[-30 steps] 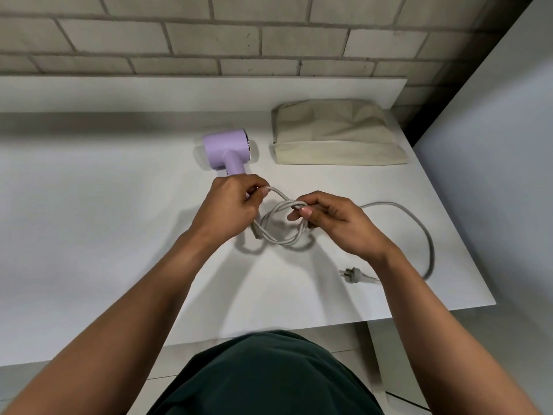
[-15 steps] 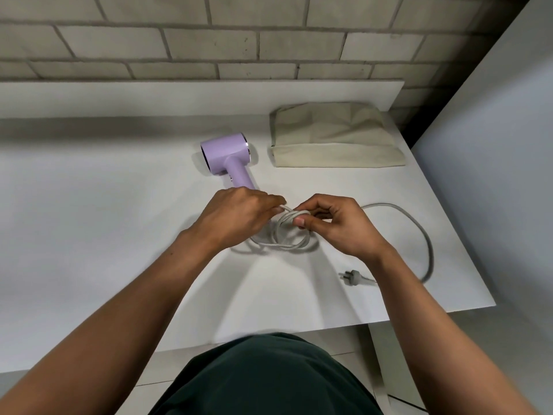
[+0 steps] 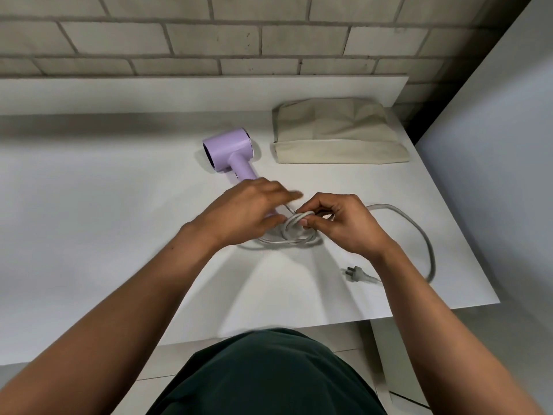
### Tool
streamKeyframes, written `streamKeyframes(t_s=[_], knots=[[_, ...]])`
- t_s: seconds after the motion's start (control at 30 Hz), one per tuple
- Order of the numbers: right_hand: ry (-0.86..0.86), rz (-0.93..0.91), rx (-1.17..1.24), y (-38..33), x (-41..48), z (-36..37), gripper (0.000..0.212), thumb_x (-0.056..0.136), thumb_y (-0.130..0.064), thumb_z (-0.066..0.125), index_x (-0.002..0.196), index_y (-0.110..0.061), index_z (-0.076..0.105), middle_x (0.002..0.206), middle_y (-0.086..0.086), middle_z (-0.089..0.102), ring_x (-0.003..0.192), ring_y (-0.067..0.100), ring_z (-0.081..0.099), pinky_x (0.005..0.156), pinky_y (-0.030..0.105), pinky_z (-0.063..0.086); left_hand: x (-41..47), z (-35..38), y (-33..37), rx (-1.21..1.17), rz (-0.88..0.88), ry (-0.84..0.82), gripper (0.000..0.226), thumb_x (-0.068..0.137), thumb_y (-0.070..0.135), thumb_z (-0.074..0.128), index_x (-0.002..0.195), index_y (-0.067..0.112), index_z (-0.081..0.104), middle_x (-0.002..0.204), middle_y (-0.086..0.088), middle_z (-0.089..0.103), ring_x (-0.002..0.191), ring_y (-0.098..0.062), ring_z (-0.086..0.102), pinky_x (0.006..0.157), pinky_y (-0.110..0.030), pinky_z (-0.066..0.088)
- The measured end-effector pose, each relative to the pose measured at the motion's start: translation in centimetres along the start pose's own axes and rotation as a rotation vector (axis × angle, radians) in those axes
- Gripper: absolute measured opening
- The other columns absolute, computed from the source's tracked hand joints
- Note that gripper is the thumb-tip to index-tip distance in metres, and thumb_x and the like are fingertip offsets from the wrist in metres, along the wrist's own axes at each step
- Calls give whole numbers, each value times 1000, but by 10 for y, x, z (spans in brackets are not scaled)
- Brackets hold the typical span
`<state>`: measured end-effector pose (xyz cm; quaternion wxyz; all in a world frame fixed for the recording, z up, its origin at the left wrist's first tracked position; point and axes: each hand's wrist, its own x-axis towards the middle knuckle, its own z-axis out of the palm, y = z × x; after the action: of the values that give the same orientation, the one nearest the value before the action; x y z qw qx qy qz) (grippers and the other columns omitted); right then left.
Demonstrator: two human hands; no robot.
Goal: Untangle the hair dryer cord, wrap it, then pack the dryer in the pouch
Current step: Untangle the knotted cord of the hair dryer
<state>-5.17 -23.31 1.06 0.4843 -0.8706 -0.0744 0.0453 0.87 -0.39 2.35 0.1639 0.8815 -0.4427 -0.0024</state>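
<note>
Left hand (image 3: 245, 212) has let go since a moment ago, fingers now loose and blurry over the knot, while the right hand (image 3: 341, 223) keeps pinching the grey tangled cord (image 3: 299, 235). One lilac plastic hair dryer (image 3: 230, 152), one beige fabric pouch (image 3: 338, 131), one plug (image 3: 357, 274), all on the white bench (image 3: 104, 220).

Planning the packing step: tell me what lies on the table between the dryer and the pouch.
Nothing visible. The purple dryer lies just left of the beige pouch, with only bare table between them. The cord trails off toward the person, not toward the pouch.
</note>
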Motion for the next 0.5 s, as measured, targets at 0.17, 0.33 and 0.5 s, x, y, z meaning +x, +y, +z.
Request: streamKeyframes(t_s=[0.17, 0.33, 0.5], knots=[[34, -23, 16, -5, 0, -2, 16, 89, -9, 79, 95, -24, 78, 88, -12, 78, 85, 13, 74, 85, 35, 58, 5, -3, 2, 237, 47, 123, 49, 99, 46, 34, 87, 23, 75, 69, 2, 68, 65, -29, 63, 49, -31, 42], [100, -1, 96, -2, 1, -9, 14, 88, -12, 82, 98, -20, 76, 88, -3, 80, 79, 19, 76, 85, 41, 61, -4, -11, -3, 153, -333, 221, 54, 100, 55, 26, 96, 24, 71, 78, -3, 73, 75, -38, 66, 60, -40, 53], [124, 22, 125, 6, -2, -9, 11, 88, -7, 81, 96, -13, 76, 86, 2, 79, 74, 25, 75, 80, 46, 61, -17, -22, -22, 27, -563, 163, 33, 106, 49, 42, 99, 30, 68, 87, 1, 75, 89, -35, 66, 72, -44, 56]])
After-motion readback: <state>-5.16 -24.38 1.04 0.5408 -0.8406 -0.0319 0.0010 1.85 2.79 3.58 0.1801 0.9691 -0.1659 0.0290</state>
